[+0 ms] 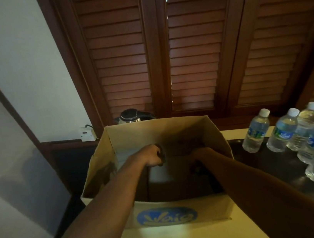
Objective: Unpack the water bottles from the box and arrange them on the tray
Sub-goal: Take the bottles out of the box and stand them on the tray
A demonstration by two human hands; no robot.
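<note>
An open cardboard box with a blue oval logo stands on the counter in front of me. Both my arms reach down into it. My left hand is curled in a fist over the top of a pale water bottle standing inside the box. My right hand is deep in the box's dark right side, and its fingers and whatever they touch are lost in shadow. To the right of the box lies a dark tray on which several clear water bottles with white caps and blue labels stand upright.
A kettle sits behind the box by the wall, next to a white wall socket. Dark louvred wooden shutters rise behind the counter. The cream counter top ends just below the box.
</note>
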